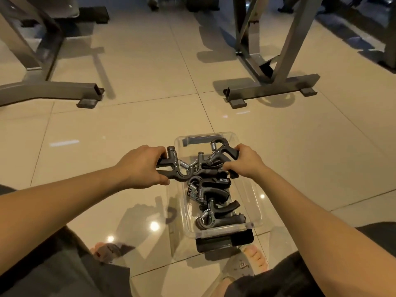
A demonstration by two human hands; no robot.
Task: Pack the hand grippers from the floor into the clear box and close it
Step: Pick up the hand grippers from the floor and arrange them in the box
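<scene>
— Entry one, left?
— Your left hand (141, 166): fingers curled round the handles of a hand gripper (174, 168), its spring end pointing right, held at the left rim of the clear box (255, 196).
— Entry two, right?
— Your right hand (246, 161): fingers wrapped round one handle of a second gripper (222, 149), over the box's far end.
— Contents?
— A pile of grippers (212, 196) lying inside the open-topped box; a black latch (225, 239) at its near end.
— Surroundings?
— The box stands on the tiled floor (150, 116) just ahead of your feet; grey metal frames (274, 86) stand well beyond.
</scene>
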